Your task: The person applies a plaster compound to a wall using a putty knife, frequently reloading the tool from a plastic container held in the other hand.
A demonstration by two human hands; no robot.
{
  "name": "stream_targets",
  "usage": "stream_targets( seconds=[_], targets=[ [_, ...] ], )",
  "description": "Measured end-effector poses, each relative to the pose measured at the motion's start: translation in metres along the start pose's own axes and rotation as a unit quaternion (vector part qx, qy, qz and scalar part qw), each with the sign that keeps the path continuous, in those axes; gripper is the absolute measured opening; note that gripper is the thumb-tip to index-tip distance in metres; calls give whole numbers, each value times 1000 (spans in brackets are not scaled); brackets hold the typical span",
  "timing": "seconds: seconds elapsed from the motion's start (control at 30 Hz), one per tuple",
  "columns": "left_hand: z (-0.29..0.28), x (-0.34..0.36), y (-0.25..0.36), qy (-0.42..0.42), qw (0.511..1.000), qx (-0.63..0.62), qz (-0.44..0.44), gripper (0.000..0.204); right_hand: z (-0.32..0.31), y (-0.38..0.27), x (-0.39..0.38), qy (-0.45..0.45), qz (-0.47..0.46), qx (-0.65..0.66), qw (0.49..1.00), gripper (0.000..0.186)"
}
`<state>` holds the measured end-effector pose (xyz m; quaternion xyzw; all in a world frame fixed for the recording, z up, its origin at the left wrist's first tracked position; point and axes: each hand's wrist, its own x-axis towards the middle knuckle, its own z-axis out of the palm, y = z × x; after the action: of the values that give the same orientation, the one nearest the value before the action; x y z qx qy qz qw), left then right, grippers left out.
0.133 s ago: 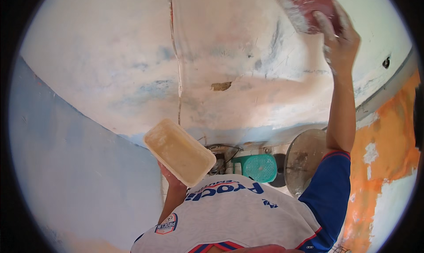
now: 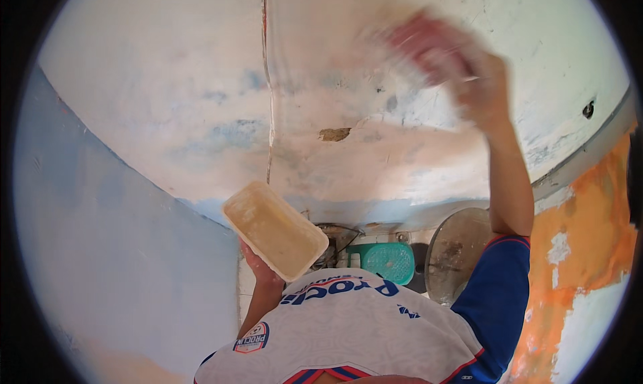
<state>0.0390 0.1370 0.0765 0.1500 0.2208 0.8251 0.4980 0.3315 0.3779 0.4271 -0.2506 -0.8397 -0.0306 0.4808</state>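
Nearest is my white shirt with its blue sleeve (image 2: 492,303), and just beyond its front, resting in my left fingers (image 2: 250,253), is a beige rectangular plastic tub (image 2: 242,202), tilted, its open top toward my face. I expect it to be light and a little springy in the walls, with smeared edges that could turn slippery; the best hold is from below, palm flat under the base, rather than by the thin rim. My left fingers support it from its lower left side; how widely they are spread I cannot tell, since the tub covers them.

Farther out, up and to the right of the tub, my right fingers (image 2: 469,96) are closed around a dark red, white-streaked hand tool (image 2: 429,46). It is too blurred to tell whether it is a pad or a stiff blade, so its give is a guess; it looks light, and the end by my palm seems the place to grip. Whether it touches the patchy wall (image 2: 375,173) behind it I cannot tell.

Between my two sets of fingers, on that wall, are a rough hole (image 2: 335,135) and a long vertical groove (image 2: 268,83); below my right fingers, low down, sits a teal plastic stool (image 2: 390,262).
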Motion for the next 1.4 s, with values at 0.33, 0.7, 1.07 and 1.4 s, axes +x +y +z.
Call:
stream_targets(
  seconds=[0.33, 0.7, 1.07, 1.4],
  targets=[
    [12, -29, -20, 48, 999, -3, -5, 67, -21, -4, 40, 63, -14, 109, 992, 44],
    [3, -37, -28, 96, 995, 10, 14, 68, -26, -25, 63, 172, -36, 144, 974, 40],
    [13, -50, -21, 93, 995, 19, 11, 69, -22, 19, 55, 142, -20, -15, 989, 36],
    [4, -45, -1, 82, 994, -68, -24, 69, 38, 26, 7, -16, -144, -126, 981, 40]
  ],
)
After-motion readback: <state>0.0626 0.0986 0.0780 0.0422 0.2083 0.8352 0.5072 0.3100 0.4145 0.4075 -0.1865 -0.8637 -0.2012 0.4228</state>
